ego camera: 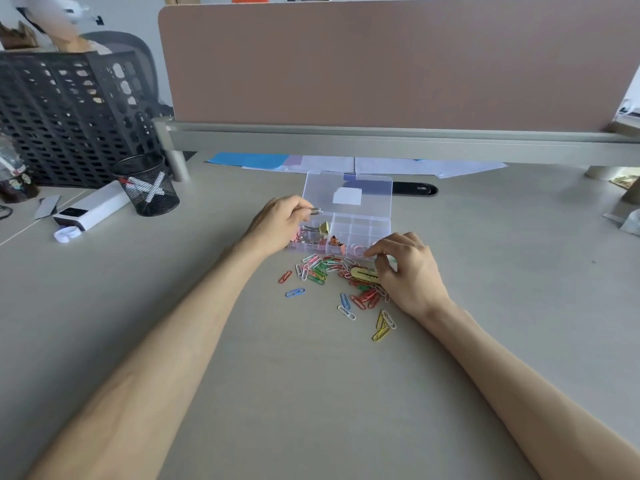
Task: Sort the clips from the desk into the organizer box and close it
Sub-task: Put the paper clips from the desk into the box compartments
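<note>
Those coloured wire paper clips [322, 271] look light and slippery, so fingertip pinches suit. The left hand [277, 225] pinches a small metal clip [316, 211] above the clear plastic organizer box [362, 225]. I cannot tell whether the right hand [408, 271] holds anything.

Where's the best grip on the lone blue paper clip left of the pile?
Across its two long sides, near mid-length, coming straight down from above. The blue paper clip lies flat on the desk, long axis roughly left-right, clear of the pile, so a top pinch meets no neighbours.
</note>
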Motion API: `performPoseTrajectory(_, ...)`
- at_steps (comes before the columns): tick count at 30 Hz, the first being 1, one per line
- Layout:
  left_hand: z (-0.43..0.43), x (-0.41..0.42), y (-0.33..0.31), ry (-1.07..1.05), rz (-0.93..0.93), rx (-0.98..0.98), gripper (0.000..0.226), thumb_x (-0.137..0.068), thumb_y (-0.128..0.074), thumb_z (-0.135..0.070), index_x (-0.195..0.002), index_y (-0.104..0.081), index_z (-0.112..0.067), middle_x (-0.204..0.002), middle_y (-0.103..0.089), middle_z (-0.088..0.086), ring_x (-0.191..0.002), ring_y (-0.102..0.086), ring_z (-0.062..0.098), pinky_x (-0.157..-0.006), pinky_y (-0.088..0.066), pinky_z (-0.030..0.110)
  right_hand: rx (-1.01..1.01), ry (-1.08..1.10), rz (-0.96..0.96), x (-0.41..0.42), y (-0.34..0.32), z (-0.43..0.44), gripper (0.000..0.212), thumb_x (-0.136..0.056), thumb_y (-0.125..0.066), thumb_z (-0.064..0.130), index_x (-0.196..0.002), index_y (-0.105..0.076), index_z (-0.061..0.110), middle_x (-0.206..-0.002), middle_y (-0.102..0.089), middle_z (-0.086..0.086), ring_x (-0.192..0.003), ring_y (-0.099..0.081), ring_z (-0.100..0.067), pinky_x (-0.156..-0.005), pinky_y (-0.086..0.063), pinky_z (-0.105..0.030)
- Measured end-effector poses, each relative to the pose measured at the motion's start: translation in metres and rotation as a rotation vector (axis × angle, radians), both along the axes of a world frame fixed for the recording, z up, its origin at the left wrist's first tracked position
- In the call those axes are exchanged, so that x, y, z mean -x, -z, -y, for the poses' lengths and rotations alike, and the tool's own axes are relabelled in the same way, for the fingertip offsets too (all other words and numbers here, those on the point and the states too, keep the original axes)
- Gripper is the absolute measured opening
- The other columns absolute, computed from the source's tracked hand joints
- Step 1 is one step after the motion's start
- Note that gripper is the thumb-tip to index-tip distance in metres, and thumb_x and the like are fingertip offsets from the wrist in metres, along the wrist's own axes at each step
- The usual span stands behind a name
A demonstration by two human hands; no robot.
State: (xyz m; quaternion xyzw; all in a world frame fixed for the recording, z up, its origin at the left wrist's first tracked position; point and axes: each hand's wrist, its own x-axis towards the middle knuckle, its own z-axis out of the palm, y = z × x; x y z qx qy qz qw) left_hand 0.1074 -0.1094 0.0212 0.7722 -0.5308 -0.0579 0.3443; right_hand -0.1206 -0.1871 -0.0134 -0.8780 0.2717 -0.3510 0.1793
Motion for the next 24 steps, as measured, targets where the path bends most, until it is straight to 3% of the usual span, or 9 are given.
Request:
performPoseTrajectory(2,0.01,-0.002,-0.002,-0.017,-0.121,-0.001,0.022,-0.099,-0.04,-0.019,-0.099,-0.061,-0.012,-0.083,-0.062,-0.008,-0.055,-0.046,0.006,-0.054,-0.038,0.017,0.022,0.006,0.008,0.0,0.002,0.001,0.028,-0.078,-0.047,0.009,-0.083,-0.072,0.022,-0.09,-0.07,0.009,-0.09,-0.054,-0.021,-0.08,-0.048,-0.043)
performPoseTrajectory(4,0.016,-0.002,-0.004,-0.019,-0.153,-0.016,0.025,-0.101,-0.038,-0.02,-0.093,-0.06,-0.012,-0.068,-0.052,-0.012,-0.05,-0.039,0.005,-0.048,-0.032,0.012,0.043,0.019,0.013,-0.001,0.001,0.003,0.028,-0.078,-0.047,0.01,-0.084,-0.072,0.021,-0.091,-0.069,0.008,-0.09,-0.054,-0.021,-0.078,-0.048,-0.043)
performPoseTrajectory(6,0.019,-0.002,-0.003,-0.016,-0.15,-0.028,0.026,-0.101,-0.037,-0.02,-0.092,-0.059,-0.013,-0.069,-0.052,-0.014,-0.048,-0.038,0.005,-0.046,-0.03,0.012,0.075,0.013,0.012,-0.005,0.0,0.004,0.029,-0.079,-0.048,0.009,-0.089,-0.072,0.02,-0.094,-0.068,0.005,-0.09,-0.056,-0.023,-0.077,-0.049,-0.042)
performPoseTrajectory(11,0.024,-0.006,0.001,-0.017,-0.185,-0.017,0.03,-0.101,-0.035,-0.022,-0.101,-0.062,-0.009,-0.092,-0.064,-0.005,-0.05,-0.037,0.01,-0.052,-0.035,0.025,0.077,-0.035,-0.011,-0.006,0.002,0.009,0.042,-0.068,-0.054,-0.011,-0.09,-0.075,0.017,-0.091,-0.067,0.0,-0.086,-0.06,-0.025,-0.074,-0.051,-0.035)
performPoseTrajectory(16,0.031,-0.003,0.001,-0.058,-0.2,0.015,0.04,-0.102,-0.033,-0.027,-0.081,-0.063,-0.01,-0.06,-0.047,-0.001,-0.048,-0.032,0.014,-0.053,-0.03,0.028,0.051,-0.011,-0.04,-0.005,0.001,0.01,0.044,-0.062,-0.051,-0.016,-0.088,-0.071,0.013,-0.092,-0.064,-0.002,-0.087,-0.057,-0.026,-0.069,-0.045,-0.029)
performPoseTrajectory(19,0.034,-0.004,0.003,-0.03,-0.139,-0.035,0.035,-0.101,-0.034,-0.025,-0.098,-0.065,-0.01,-0.078,-0.063,0.002,-0.049,-0.037,0.01,-0.062,-0.034,0.029,0.059,0.0,-0.048,-0.004,0.002,0.011,0.042,-0.062,-0.05,-0.015,-0.086,-0.069,0.013,-0.092,-0.063,-0.002,-0.087,-0.056,-0.026,-0.067,-0.044,-0.028)
performPoseTrajectory(21,0.035,-0.004,0.005,0.006,-0.081,-0.062,0.029,-0.1,-0.038,-0.025,-0.106,-0.065,-0.017,-0.094,-0.068,-0.004,-0.054,-0.039,0.005,-0.068,-0.035,0.03,0.065,0.01,-0.05,-0.003,0.003,0.011,0.042,-0.062,-0.049,-0.014,-0.086,-0.069,0.014,-0.091,-0.063,-0.001,-0.087,-0.056,-0.026,-0.066,-0.042,-0.028)
performPoseTrajectory(24,0.03,0.001,0.008,0.029,0.014,-0.083,0.023,-0.099,-0.043,-0.026,-0.104,-0.065,-0.025,-0.084,-0.061,-0.016,-0.072,-0.044,0.007,-0.082,-0.036,0.036,0.062,0.038,-0.052,-0.002,0.002,0.01,0.042,-0.063,-0.05,-0.014,-0.087,-0.069,0.015,-0.092,-0.064,0.0,-0.088,-0.055,-0.025,-0.066,-0.037,-0.026)
